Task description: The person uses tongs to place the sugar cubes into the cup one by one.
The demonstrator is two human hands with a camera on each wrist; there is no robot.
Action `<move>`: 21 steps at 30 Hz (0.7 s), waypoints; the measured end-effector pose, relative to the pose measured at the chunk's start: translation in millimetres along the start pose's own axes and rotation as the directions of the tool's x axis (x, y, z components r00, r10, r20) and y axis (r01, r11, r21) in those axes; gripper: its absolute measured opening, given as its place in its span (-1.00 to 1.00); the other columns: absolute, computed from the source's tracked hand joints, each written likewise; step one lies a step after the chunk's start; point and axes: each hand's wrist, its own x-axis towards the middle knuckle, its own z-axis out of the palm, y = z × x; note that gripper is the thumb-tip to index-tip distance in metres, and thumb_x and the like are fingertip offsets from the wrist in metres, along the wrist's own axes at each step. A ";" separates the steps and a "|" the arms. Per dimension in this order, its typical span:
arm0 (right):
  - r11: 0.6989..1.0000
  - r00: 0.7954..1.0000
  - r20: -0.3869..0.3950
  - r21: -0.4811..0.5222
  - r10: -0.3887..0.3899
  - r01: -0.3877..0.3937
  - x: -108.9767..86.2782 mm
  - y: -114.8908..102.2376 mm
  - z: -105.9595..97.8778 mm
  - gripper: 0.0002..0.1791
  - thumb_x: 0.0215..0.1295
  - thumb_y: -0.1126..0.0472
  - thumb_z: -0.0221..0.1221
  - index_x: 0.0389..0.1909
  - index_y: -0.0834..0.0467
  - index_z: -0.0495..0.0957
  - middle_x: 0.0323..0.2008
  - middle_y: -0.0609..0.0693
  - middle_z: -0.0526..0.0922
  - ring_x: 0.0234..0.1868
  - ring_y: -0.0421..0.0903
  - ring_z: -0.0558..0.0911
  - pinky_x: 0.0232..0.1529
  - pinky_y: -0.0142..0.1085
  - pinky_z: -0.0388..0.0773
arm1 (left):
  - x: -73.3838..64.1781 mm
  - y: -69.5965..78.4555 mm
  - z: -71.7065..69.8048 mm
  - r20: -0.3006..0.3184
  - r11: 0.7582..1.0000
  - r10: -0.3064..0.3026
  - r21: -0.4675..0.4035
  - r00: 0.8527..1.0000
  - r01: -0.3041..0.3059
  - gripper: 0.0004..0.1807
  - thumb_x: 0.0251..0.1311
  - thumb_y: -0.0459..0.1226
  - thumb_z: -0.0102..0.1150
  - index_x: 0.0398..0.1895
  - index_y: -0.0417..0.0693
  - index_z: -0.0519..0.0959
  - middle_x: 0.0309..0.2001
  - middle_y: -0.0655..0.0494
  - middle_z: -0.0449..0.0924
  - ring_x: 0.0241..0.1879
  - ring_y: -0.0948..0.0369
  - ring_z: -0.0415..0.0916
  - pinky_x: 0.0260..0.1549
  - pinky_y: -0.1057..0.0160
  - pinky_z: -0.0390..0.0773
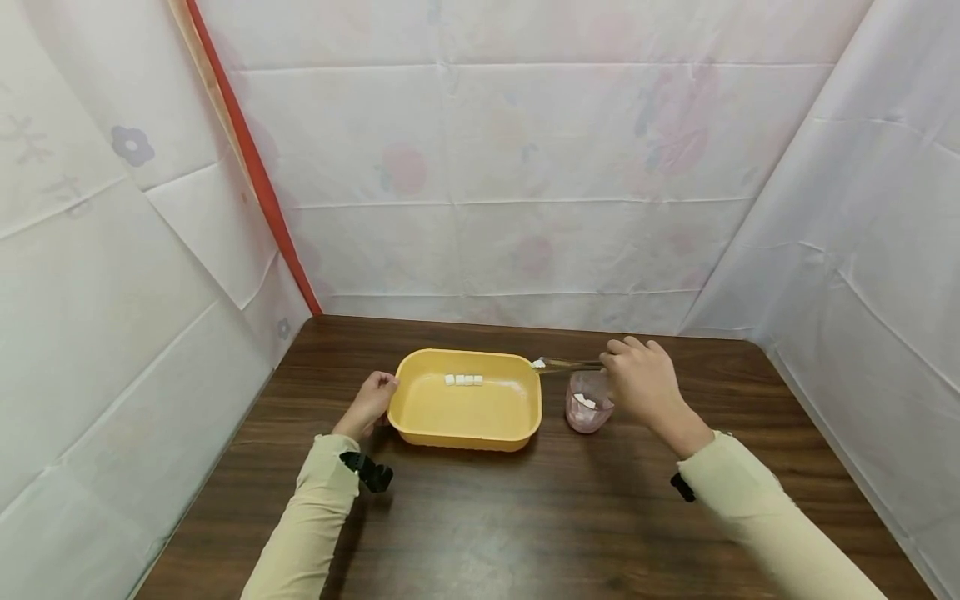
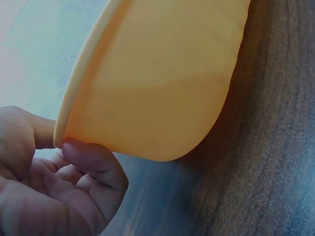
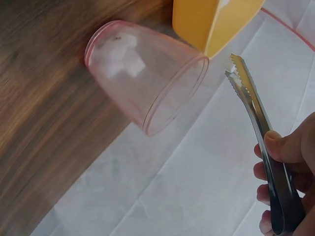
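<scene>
My left hand [image 1: 370,401] pinches the left rim of a yellow rectangular tub [image 1: 465,417], thumb and finger on either side of the edge in the left wrist view. Several white cubes [image 1: 464,380] stand in a row inside the tub. In my right hand [image 1: 639,375] are metal tongs [image 3: 269,162] with serrated tips, a white cube [image 1: 538,363] between those tips at the tub's right rim. Below the tongs a clear pink cup [image 3: 142,73] stands upright on the table, with white cubes [image 1: 584,402] at its bottom.
The dark wood table [image 1: 480,517] runs back to a white patterned sheet [image 1: 480,167] hung behind it. More white sheeting [image 1: 862,292] covers both sides. A red strip [image 1: 255,167] slants down the back left corner.
</scene>
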 end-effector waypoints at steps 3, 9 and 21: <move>1.000 1.000 -0.017 -0.004 0.013 -0.013 -5.9 6.1 -3.8 -0.94 -0.08 0.36 0.29 -0.59 0.18 0.60 -0.53 -0.03 0.50 -0.47 0.02 0.46 -0.55 -0.20 0.26 | 0.2 0.2 0.2 0.002 1.000 -0.002 -0.002 1.000 0.002 -0.69 0.49 -0.20 -0.24 0.09 -0.26 0.22 -0.15 -0.17 0.31 -0.56 0.21 0.35 -0.58 0.30 0.43; 1.000 0.999 -0.050 -0.015 0.019 -0.020 -19.2 17.3 -10.5 -0.86 -0.12 0.37 0.34 -0.64 0.17 0.54 -0.58 -0.04 0.43 -0.52 0.01 0.42 -0.58 -0.22 0.21 | 0.3 0.9 -0.1 -0.004 1.000 -0.012 0.014 1.000 0.012 -0.68 0.49 -0.19 -0.23 0.11 -0.25 0.22 -0.15 -0.16 0.31 -0.55 0.21 0.34 -0.56 0.28 0.45; 1.000 0.996 -0.094 -0.026 0.003 -0.006 -45.7 34.0 -15.8 -0.84 -0.17 0.40 0.37 -0.64 0.19 0.56 -0.57 -0.01 0.49 -0.57 -0.01 0.39 -0.62 -0.28 0.12 | -3.9 -0.2 -3.8 0.000 1.000 -0.002 0.009 1.000 0.002 -0.68 0.49 -0.20 -0.23 0.10 -0.27 0.22 -0.12 -0.19 0.32 -0.53 0.22 0.38 -0.58 0.31 0.46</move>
